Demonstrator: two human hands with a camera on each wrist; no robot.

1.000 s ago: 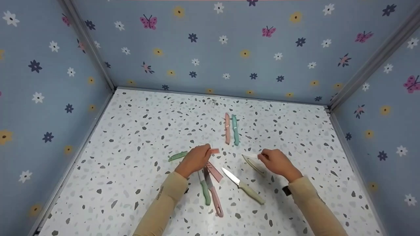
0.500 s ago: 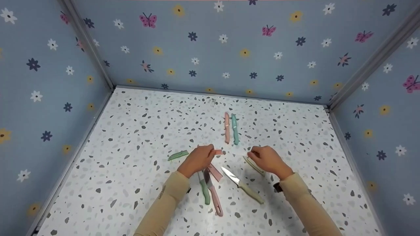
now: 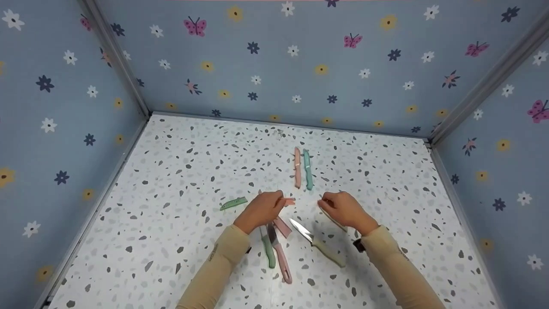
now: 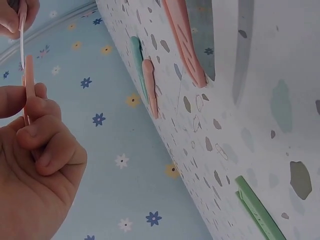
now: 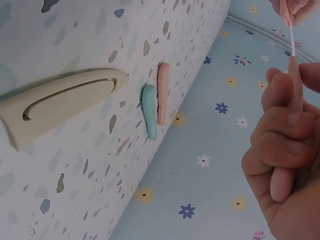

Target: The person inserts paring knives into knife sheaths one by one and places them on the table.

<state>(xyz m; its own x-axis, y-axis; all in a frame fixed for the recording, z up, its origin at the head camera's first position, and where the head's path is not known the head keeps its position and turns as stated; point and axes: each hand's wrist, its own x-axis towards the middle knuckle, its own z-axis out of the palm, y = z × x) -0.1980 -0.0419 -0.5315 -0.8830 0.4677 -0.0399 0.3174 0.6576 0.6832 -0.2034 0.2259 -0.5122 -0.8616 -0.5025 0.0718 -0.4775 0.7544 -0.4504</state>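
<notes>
My left hand pinches a pink knife sheath between thumb and fingers. Curled around the pink handle of a knife is my right hand. Its thin blade points from the right hand toward the sheath. The tip is at the sheath's mouth; how far it reaches inside cannot be told. Under the right hand lies a cream sheath, partly hidden in the head view. Near the left hand lie a second pink sheath, a green-handled knife and a pink-handled knife.
A cream-handled knife lies with its bare blade between the hands and the front. A green sheath lies left of the left hand. Farther back, a pink knife and a teal knife lie side by side. Patterned walls surround the speckled table.
My right hand has moved left with the knife, closing on the left hand. The left hand has shifted slightly right with the pink sheath. The knives and sheaths on the table stay put.
</notes>
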